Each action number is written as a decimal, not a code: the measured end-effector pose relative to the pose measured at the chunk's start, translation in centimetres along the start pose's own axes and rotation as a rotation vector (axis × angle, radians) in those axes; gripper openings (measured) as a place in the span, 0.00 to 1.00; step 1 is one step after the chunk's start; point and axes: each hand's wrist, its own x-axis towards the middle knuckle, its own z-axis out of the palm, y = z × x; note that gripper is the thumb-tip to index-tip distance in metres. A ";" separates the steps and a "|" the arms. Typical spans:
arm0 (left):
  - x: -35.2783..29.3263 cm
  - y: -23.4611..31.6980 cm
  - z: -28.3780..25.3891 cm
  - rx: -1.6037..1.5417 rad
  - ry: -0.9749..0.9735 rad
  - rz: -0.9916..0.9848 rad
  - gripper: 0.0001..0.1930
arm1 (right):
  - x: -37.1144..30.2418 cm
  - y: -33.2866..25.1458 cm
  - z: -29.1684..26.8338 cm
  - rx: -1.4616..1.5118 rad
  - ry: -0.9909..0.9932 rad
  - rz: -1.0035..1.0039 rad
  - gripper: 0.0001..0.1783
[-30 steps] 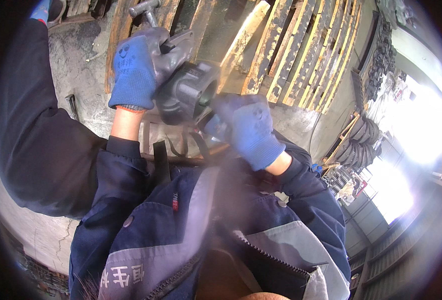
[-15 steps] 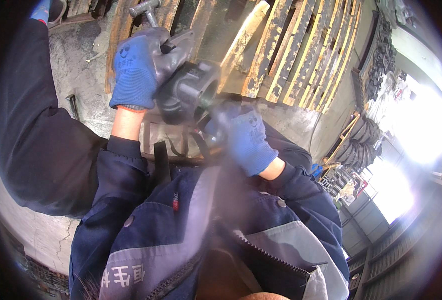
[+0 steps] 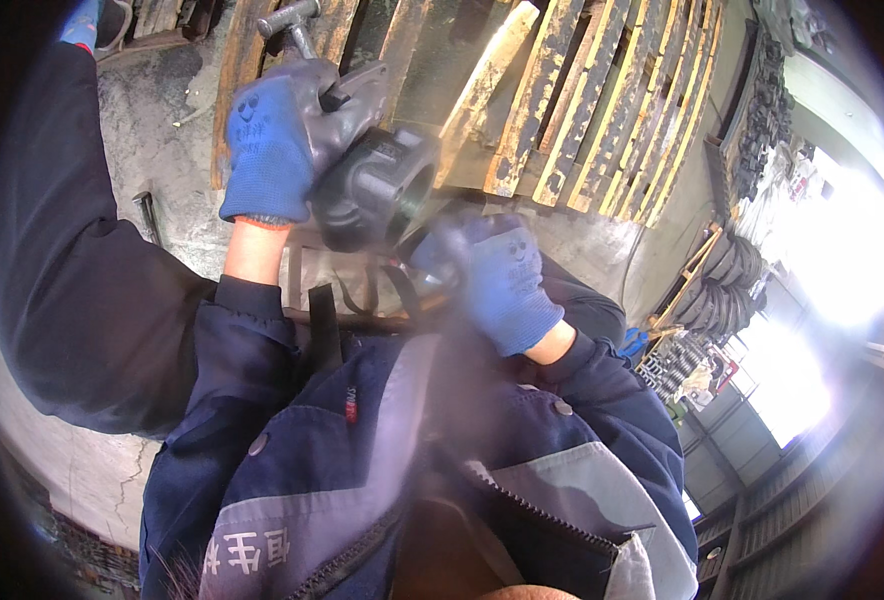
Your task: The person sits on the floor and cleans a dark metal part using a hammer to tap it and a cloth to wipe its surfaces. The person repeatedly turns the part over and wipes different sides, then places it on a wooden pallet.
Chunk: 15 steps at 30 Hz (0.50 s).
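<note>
My left hand (image 3: 302, 120), in a blue glove with a dark grey coating, is closed at the upper left of a black metal casting (image 3: 377, 190). The casting is thick and rounded, with a round bore facing right. Past my left fingers a steel T-shaped hammer (image 3: 290, 18) lies over a pallet board; the lower end of its handle is hidden behind the glove. My right hand (image 3: 497, 270), gloved alike, is closed just right of and below the bore. Its fingertips are smeared, and what they hold cannot be made out.
A slatted wooden pallet (image 3: 572, 110) with worn yellow edges spans the far side. On the concrete floor at left stands a bolt-like metal piece (image 3: 147, 215). Dark coils (image 3: 717, 285) and stacked parts line the right side. Another blue glove (image 3: 82, 25) shows at the upper left.
My right hand has shifted slightly to the right, away from the casting. The casting has turned a little, with its bore showing more plainly. My left hand has stayed nearly in place.
</note>
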 end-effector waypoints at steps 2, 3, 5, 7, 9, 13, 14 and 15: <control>0.0 0.0 0.0 -0.033 -0.051 -0.054 0.26 | 0.0 0.2 -0.2 -0.011 -0.083 0.047 0.13; 0.0 -0.1 0.0 -0.019 -0.038 -0.032 0.26 | 0.0 0.4 -0.4 -0.043 -0.178 0.058 0.13; 0.0 -0.1 0.0 0.027 -0.057 -0.015 0.26 | 0.0 0.6 -0.5 -0.010 -0.203 0.037 0.12; 0.0 -0.1 -0.1 0.034 -0.057 -0.029 0.25 | -0.1 0.6 -0.5 0.117 -0.066 -0.026 0.11; 0.0 0.0 -0.1 0.001 -0.059 -0.029 0.25 | -0.2 0.5 -0.2 0.096 -0.028 0.042 0.12; 0.1 0.1 -0.1 0.011 -0.046 -0.025 0.25 | -0.2 0.2 0.2 0.039 -0.168 -0.012 0.11; 0.1 0.1 0.0 0.046 -0.051 -0.021 0.25 | -0.1 0.1 0.3 0.062 -0.110 0.019 0.15; 0.0 0.2 0.0 0.023 -0.052 -0.028 0.25 | 0.2 0.4 0.2 0.090 -0.140 0.059 0.20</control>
